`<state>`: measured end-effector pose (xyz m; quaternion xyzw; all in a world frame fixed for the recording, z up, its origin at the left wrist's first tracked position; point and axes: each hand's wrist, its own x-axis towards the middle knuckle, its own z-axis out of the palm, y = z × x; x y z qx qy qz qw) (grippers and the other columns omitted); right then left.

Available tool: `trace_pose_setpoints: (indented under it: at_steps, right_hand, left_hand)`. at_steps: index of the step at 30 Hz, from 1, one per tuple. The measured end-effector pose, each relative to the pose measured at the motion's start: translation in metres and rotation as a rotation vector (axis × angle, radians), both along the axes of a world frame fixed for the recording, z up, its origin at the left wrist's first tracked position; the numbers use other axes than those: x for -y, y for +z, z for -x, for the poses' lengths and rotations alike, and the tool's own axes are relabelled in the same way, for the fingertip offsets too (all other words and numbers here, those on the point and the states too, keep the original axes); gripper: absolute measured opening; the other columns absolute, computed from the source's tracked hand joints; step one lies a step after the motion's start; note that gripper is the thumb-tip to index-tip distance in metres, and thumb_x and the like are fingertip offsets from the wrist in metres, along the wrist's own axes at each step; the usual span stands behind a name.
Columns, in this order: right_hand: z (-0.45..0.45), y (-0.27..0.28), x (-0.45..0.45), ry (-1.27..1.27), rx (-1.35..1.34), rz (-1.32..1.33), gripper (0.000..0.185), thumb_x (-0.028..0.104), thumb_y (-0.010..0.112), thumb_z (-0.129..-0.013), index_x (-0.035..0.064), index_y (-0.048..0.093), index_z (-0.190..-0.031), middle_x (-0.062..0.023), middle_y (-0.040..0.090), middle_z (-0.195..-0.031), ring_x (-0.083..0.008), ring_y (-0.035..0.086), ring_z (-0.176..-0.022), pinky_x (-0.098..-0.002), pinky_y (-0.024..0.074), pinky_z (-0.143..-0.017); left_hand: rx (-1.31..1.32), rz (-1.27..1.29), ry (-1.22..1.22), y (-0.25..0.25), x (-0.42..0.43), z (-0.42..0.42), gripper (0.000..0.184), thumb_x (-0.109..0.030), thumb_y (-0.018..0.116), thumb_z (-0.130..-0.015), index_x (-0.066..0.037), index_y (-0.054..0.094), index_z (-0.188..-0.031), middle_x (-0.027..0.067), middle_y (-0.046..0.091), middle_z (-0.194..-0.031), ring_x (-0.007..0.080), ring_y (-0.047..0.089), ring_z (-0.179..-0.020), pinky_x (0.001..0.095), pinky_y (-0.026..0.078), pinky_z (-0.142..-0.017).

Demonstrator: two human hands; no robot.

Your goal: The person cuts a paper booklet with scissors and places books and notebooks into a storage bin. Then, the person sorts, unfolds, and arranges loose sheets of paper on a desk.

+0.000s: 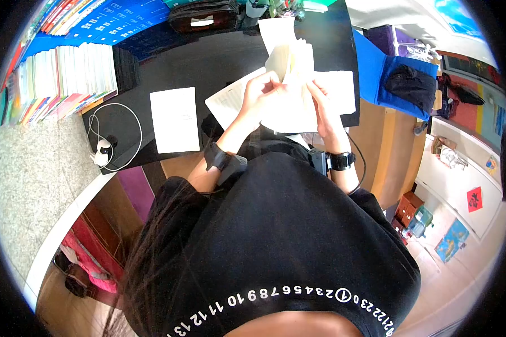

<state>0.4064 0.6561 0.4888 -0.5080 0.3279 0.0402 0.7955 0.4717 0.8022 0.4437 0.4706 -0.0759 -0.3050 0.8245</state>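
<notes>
Over the black desk, a sheaf of white and cream paper sheets (297, 115) stands partly raised between my two hands, its upper edges curled and fanned. My left hand (260, 95) is closed on the sheaf's left side, with bent fingers. At the opposite edge, my right hand (324, 108) grips the sheets between thumb and fingers. More paper lies flat beneath: printed sheets (229, 100) by my left hand and a white page (338, 92) beyond my right. Another sheet (276, 32) lies behind the sheaf. Whether the pages are bound cannot be made out.
A single white sheet (175, 120) lies left on the black desk (208, 62). Near the desk's corner is a white device with a looped cable (102, 151). Rows of books (67, 76) stand far left. A black bag (203, 16) sits at the back; a blue chair (396, 84) is right.
</notes>
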Motion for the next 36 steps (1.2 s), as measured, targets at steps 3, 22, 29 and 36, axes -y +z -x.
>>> trace_pose_setpoints:
  at_steps: [3, 22, 29, 36]
  right_hand:
    - [-0.002, 0.006, -0.001, 0.036, -0.006, 0.039, 0.024, 0.024, 0.055, -0.092, 0.0067, 0.06, -0.108, -0.0026, 0.063, -0.101, -0.0069, 0.059, -0.089, -0.0221, 0.0492, -0.075]
    - [0.026, 0.012, 0.08, -0.219, 0.104, 0.334, 0.016, 0.016, 0.057, -0.09, 0.0042, 0.062, -0.1, -0.0016, 0.065, -0.089, -0.0073, 0.06, -0.075, -0.021, 0.0478, -0.065]
    - [0.051, 0.006, 0.157, -0.234, 0.007, 0.833, 0.011, 0.014, 0.057, -0.091, 0.0044, 0.061, -0.094, 0.0032, 0.061, -0.085, -0.0012, 0.052, -0.074, -0.0175, 0.0413, -0.066]
    - [0.046, 0.012, 0.159, -0.233, 0.023, 0.961, 0.009, 0.01, 0.058, -0.089, 0.0012, 0.059, -0.087, 0.0045, 0.058, -0.076, -0.0013, 0.048, -0.069, -0.0169, 0.0369, -0.062]
  left_hand:
    - [-0.068, -0.019, -0.001, 0.008, -0.001, 0.001, 0.024, -0.019, 0.064, -0.087, -0.008, 0.051, -0.071, -0.0051, 0.052, -0.068, 0.0019, 0.049, -0.063, 0.0176, 0.041, -0.055]
    - [0.184, -0.504, 0.366, -0.042, -0.095, -0.043, 0.016, -0.018, 0.05, -0.095, -0.004, 0.057, -0.093, -0.0031, 0.055, -0.082, 0.0049, 0.05, -0.074, 0.02, 0.042, -0.064]
    - [0.243, -0.594, 0.523, -0.063, -0.159, -0.064, 0.018, -0.017, 0.051, -0.095, -0.002, 0.056, -0.086, -0.004, 0.055, -0.072, 0.0021, 0.047, -0.063, 0.0183, 0.04, -0.056]
    - [0.288, -0.741, 0.547, -0.072, -0.167, -0.067, 0.026, -0.02, 0.052, -0.095, -0.002, 0.053, -0.076, -0.0059, 0.05, -0.065, 0.0008, 0.042, -0.06, 0.0188, 0.035, -0.051]
